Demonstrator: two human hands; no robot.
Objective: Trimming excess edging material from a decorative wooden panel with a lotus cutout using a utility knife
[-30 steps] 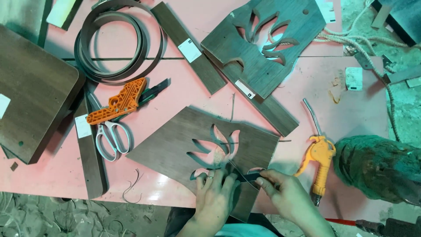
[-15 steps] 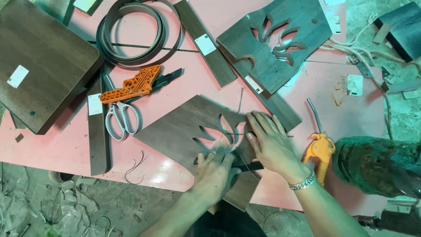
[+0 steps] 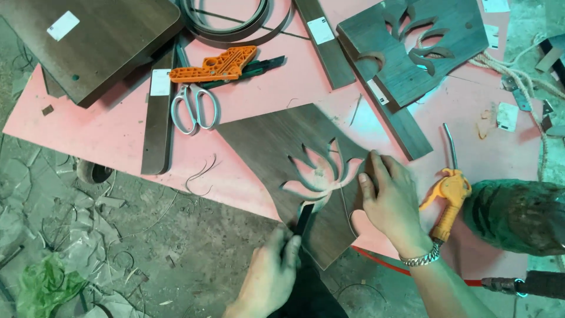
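Note:
A dark wood panel [image 3: 276,147] with a flower-shaped cutout lies on the pink table [image 3: 118,141], its lower corner hanging over the table's near edge. My left hand [image 3: 271,277] grips a slim black cutting tool [image 3: 304,217] whose tip sits against the panel's lower edge, just under the cutout. My right hand [image 3: 391,203] lies flat on the panel's right side, fingers together and pressing down, beside the cutout's petals. A metal bracelet is on that wrist.
White-handled scissors [image 3: 194,106], an orange plastic tool [image 3: 215,65] and a narrow wood strip [image 3: 158,118] lie left of the panel. A second cutout panel [image 3: 412,47] lies behind it. An orange air blow gun [image 3: 450,194] and a dark green bulky object [image 3: 518,215] are at right. A big board [image 3: 88,41] lies far left.
The black tool passed from my right hand to my left, which slid down to the panel's lower edge. My right hand now lies flat on the panel's right side. The view shifted.

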